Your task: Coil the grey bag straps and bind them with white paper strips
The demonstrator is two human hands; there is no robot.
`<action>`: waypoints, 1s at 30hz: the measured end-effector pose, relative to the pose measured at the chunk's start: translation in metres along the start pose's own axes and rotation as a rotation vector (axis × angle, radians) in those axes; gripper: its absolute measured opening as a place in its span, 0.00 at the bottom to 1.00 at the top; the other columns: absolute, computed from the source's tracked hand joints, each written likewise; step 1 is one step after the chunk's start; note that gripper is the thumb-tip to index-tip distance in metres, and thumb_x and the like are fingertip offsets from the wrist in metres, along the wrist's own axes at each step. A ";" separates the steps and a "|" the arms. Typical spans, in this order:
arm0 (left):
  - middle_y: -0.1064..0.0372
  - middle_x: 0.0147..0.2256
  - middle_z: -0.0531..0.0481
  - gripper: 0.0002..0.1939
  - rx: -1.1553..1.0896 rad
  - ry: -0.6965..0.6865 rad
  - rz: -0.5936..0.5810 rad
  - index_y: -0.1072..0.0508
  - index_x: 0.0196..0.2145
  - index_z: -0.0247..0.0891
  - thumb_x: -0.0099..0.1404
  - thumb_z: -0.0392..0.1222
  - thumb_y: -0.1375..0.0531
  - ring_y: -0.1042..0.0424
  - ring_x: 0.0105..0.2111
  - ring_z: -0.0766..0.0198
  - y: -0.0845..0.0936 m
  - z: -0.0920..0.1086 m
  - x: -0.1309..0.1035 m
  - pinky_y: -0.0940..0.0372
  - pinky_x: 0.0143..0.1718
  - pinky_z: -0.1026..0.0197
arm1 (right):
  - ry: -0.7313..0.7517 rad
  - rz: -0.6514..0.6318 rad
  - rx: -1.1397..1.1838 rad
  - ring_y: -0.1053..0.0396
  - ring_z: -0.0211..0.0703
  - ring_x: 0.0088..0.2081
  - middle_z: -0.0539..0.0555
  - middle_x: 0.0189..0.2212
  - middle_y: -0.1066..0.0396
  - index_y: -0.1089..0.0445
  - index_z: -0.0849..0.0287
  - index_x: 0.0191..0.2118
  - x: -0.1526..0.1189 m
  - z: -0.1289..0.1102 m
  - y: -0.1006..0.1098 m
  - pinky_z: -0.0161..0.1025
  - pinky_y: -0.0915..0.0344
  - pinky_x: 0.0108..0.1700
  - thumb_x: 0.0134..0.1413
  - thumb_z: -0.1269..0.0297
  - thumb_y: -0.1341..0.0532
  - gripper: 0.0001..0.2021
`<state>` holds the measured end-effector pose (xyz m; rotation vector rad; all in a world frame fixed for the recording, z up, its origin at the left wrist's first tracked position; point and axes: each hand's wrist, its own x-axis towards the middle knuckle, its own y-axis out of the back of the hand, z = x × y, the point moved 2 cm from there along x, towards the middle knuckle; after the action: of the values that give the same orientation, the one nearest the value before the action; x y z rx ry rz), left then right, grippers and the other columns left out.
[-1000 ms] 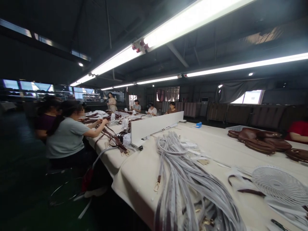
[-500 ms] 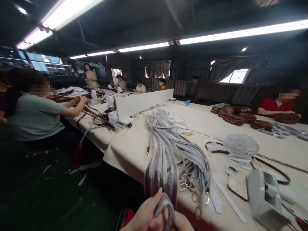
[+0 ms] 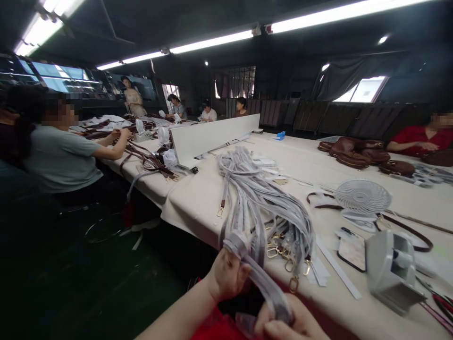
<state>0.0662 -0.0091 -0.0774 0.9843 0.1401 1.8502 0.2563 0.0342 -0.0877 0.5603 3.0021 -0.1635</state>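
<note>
A bag strap [image 3: 264, 279] in pale grey wrapping runs between my two hands, just off the table's near edge. My left hand [image 3: 229, 274] is closed around its bunched upper part. Lower and to the right, my right hand [image 3: 288, 318] grips the same strap, its fingers wrapped around it. Beyond my hands lies a large pile of wrapped straps [image 3: 247, 184], some hanging toward the edge. Gold clasps [image 3: 279, 250] poke out at the pile's near right side. One brown strap end with a clasp [image 3: 221, 208] lies at its left.
A tape dispenser [image 3: 391, 271], a phone [image 3: 351, 251] and a small fan [image 3: 363, 196] stand to the right. Brown bags [image 3: 357, 151] lie farther back near a person in red. A white divider [image 3: 215, 139] crosses the table. Another person [image 3: 67, 146] sits at the left, handling brown straps [image 3: 150, 158].
My hands were together at the bottom on the bunched strap; now they are apart, the left one higher and farther forward, with strap stretched between them. The view has tilted down somewhat.
</note>
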 end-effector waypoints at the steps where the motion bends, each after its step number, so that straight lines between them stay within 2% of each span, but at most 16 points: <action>1: 0.29 0.37 0.33 0.35 0.064 -0.053 -0.096 0.27 0.40 0.30 0.67 0.66 0.56 0.30 0.38 0.49 -0.008 0.004 -0.007 0.34 0.41 0.46 | 0.008 0.067 0.027 0.40 0.32 0.19 0.48 0.17 0.35 0.26 0.64 0.33 0.000 -0.008 0.011 0.30 0.43 0.23 0.55 0.44 0.38 0.23; 2: 0.30 0.34 0.35 0.36 0.063 -0.048 -0.194 0.27 0.38 0.30 0.67 0.67 0.58 0.30 0.34 0.50 -0.014 0.009 -0.013 0.34 0.37 0.49 | 0.004 0.130 0.036 0.41 0.32 0.18 0.48 0.15 0.36 0.27 0.64 0.32 0.001 -0.015 0.022 0.31 0.43 0.23 0.57 0.43 0.40 0.24; 3: 0.31 0.28 0.39 0.36 -0.007 0.025 -0.279 0.26 0.35 0.32 0.67 0.67 0.59 0.31 0.28 0.55 -0.018 0.015 -0.017 0.35 0.31 0.53 | -0.005 0.195 0.007 0.40 0.34 0.17 0.48 0.15 0.36 0.28 0.64 0.31 0.003 -0.021 0.033 0.32 0.43 0.23 0.57 0.43 0.41 0.25; 5: 0.39 0.18 0.49 0.36 -0.311 0.315 -0.393 0.27 0.30 0.33 0.69 0.65 0.61 0.39 0.18 0.64 -0.023 0.026 -0.020 0.43 0.21 0.61 | -0.003 0.355 -0.193 0.32 0.41 0.25 0.53 0.22 0.29 0.28 0.63 0.31 0.008 -0.026 0.053 0.36 0.35 0.30 0.56 0.44 0.39 0.22; 7: 0.48 0.12 0.55 0.39 -0.699 0.616 -0.412 0.27 0.27 0.33 0.69 0.66 0.63 0.48 0.12 0.70 -0.024 0.035 -0.021 0.52 0.15 0.65 | 0.047 0.442 -0.403 0.29 0.50 0.40 0.58 0.35 0.25 0.27 0.61 0.37 0.014 -0.023 0.062 0.43 0.33 0.44 0.54 0.47 0.37 0.19; 8: 0.51 0.10 0.56 0.40 -0.866 0.727 -0.381 0.27 0.25 0.32 0.68 0.67 0.61 0.51 0.10 0.71 -0.024 0.038 -0.021 0.54 0.14 0.65 | 0.070 0.404 -0.429 0.30 0.53 0.46 0.59 0.41 0.26 0.27 0.59 0.41 0.017 -0.018 0.061 0.45 0.35 0.50 0.55 0.49 0.37 0.18; 9: 0.53 0.08 0.57 0.40 -0.999 0.806 -0.341 0.27 0.23 0.31 0.67 0.69 0.59 0.53 0.09 0.72 -0.023 0.039 -0.020 0.55 0.13 0.66 | 0.082 0.312 -0.390 0.31 0.54 0.50 0.59 0.45 0.27 0.28 0.58 0.45 0.019 -0.013 0.056 0.46 0.36 0.54 0.56 0.50 0.38 0.19; 11: 0.55 0.07 0.59 0.38 -1.182 0.917 -0.275 0.28 0.21 0.31 0.66 0.69 0.54 0.58 0.07 0.73 -0.022 0.035 -0.020 0.58 0.10 0.67 | 0.099 0.099 -0.230 0.32 0.54 0.52 0.58 0.48 0.28 0.31 0.57 0.51 0.022 -0.001 0.042 0.46 0.37 0.56 0.57 0.52 0.38 0.19; 12: 0.56 0.06 0.59 0.37 -1.242 0.970 -0.248 0.27 0.21 0.30 0.66 0.67 0.54 0.60 0.07 0.74 -0.020 0.032 -0.020 0.60 0.09 0.68 | 0.108 0.042 -0.184 0.32 0.53 0.51 0.57 0.48 0.28 0.31 0.56 0.51 0.023 0.004 0.035 0.46 0.37 0.56 0.56 0.55 0.37 0.20; 14: 0.57 0.06 0.60 0.38 -1.320 1.057 -0.215 0.26 0.22 0.30 0.70 0.64 0.57 0.63 0.06 0.75 -0.014 0.027 -0.020 0.62 0.08 0.69 | 0.119 0.059 -0.229 0.31 0.52 0.47 0.55 0.43 0.27 0.31 0.57 0.48 0.025 0.012 0.028 0.44 0.37 0.54 0.51 0.60 0.34 0.17; 17: 0.58 0.07 0.60 0.41 -1.388 1.123 -0.163 0.25 0.23 0.29 0.73 0.59 0.65 0.66 0.07 0.76 0.002 0.023 -0.014 0.61 0.07 0.71 | 0.051 0.182 -0.389 0.30 0.47 0.37 0.52 0.32 0.28 0.30 0.59 0.40 0.029 0.023 0.030 0.40 0.34 0.42 0.50 0.65 0.35 0.10; 21: 0.61 0.07 0.61 0.43 -1.427 1.119 0.006 0.26 0.21 0.29 0.73 0.58 0.67 0.69 0.08 0.77 0.027 0.021 -0.001 0.60 0.07 0.72 | -0.012 0.230 -0.368 0.32 0.44 0.32 0.52 0.30 0.29 0.30 0.60 0.41 0.031 0.037 0.039 0.38 0.35 0.35 0.55 0.60 0.37 0.10; 25: 0.61 0.08 0.62 0.40 -1.461 1.064 0.156 0.26 0.22 0.28 0.74 0.56 0.65 0.71 0.10 0.77 0.040 0.015 0.007 0.60 0.07 0.73 | -0.084 0.104 -0.157 0.32 0.40 0.27 0.53 0.31 0.28 0.30 0.61 0.42 0.029 0.041 0.032 0.36 0.36 0.31 0.61 0.50 0.43 0.18; 30: 0.57 0.11 0.61 0.35 -1.489 0.922 0.247 0.25 0.28 0.25 0.75 0.50 0.62 0.66 0.11 0.77 0.048 0.014 0.017 0.58 0.09 0.73 | -0.200 -0.052 -0.054 0.32 0.40 0.29 0.54 0.29 0.28 0.29 0.62 0.44 0.021 0.027 0.013 0.37 0.36 0.34 0.60 0.42 0.44 0.25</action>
<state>0.0389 -0.0236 -0.0351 -0.9000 -0.7443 1.8097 0.2428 0.0504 -0.1179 0.4332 2.8191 -0.1333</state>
